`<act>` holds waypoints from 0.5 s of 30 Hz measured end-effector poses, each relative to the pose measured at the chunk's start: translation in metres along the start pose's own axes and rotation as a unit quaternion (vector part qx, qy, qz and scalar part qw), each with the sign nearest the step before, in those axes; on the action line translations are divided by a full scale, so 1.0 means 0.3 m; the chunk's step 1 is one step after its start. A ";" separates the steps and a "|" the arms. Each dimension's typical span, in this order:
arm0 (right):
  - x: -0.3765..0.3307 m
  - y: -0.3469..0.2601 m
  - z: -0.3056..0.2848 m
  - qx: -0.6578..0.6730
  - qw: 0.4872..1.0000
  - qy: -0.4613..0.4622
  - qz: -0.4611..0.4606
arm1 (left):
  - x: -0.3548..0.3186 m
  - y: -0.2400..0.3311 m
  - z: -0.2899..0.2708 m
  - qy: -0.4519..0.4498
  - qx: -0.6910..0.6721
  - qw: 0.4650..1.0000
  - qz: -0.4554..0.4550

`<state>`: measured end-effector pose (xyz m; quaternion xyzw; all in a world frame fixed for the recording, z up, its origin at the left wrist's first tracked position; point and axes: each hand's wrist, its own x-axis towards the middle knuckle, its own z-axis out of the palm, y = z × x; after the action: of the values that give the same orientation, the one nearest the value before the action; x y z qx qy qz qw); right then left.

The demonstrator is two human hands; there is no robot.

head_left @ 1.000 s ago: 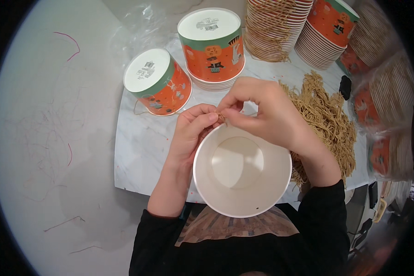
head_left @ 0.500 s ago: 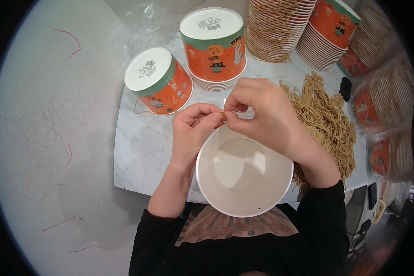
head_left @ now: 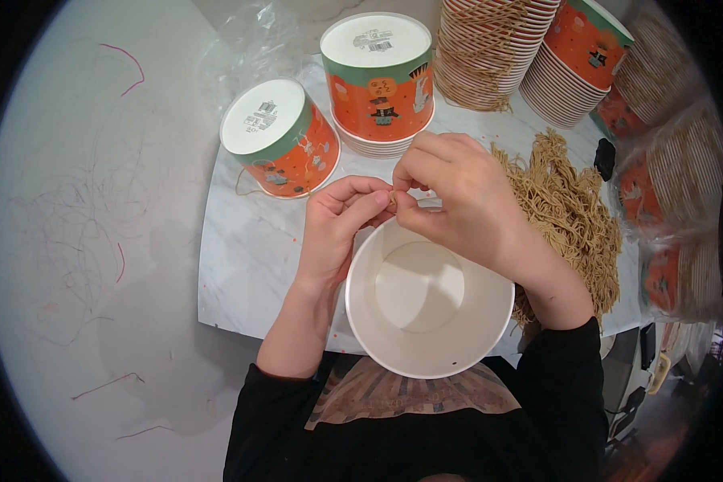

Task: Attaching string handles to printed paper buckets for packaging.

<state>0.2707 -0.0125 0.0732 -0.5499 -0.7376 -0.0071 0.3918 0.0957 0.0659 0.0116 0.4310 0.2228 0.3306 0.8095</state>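
Observation:
Above the far rim of a white-lined paper bucket [head_left: 482, 329], my left hand [head_left: 329, 229] and my right hand [head_left: 462, 197] meet, thumbs against fingers. Between their fingertips is a small bit of tan cord [head_left: 392, 201], mostly hidden by the fingers. The bucket stands mouth up close against my body, with nothing visible inside and a small dark hole near its front rim. Just right of my right forearm lies a heap of loose tan cords [head_left: 570, 217].
An upturned orange and green bucket [head_left: 289, 153] and a taller nested stack [head_left: 377, 96] stand at the back. Behind the cords rise a cord-draped stack [head_left: 494, 56] and another bucket stack [head_left: 566, 84]. Wrapped stacks [head_left: 683, 185] line the right. A black object [head_left: 604, 158] lies beside the cords.
My fingertips have shifted slightly at the bit of cord, the left thumb lying a little higher. The whole view has moved a touch. Both hands stay pinched together over the bucket's rim.

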 end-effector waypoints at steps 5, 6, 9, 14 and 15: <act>0.000 0.007 0.004 -0.002 1.000 -0.001 -0.010 | -0.001 0.000 0.004 0.001 0.009 1.000 0.006; 0.000 0.005 0.003 0.004 1.000 -0.005 -0.004 | 0.001 -0.003 -0.001 -0.001 0.013 1.000 0.015; -0.002 0.009 0.000 0.018 1.000 -0.020 0.010 | 0.001 -0.002 -0.002 -0.001 0.030 0.999 0.027; -0.006 0.007 -0.014 0.041 0.997 -0.051 0.052 | -0.001 0.000 0.014 0.011 0.044 0.998 0.036; -0.002 0.002 -0.028 0.067 0.991 -0.083 0.083 | -0.003 0.002 0.015 0.013 0.047 0.998 0.039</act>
<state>0.2760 -0.0165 0.0784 -0.5806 -0.7180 0.1205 0.3645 0.0977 0.0630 0.0145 0.4726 0.2311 0.3570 0.7719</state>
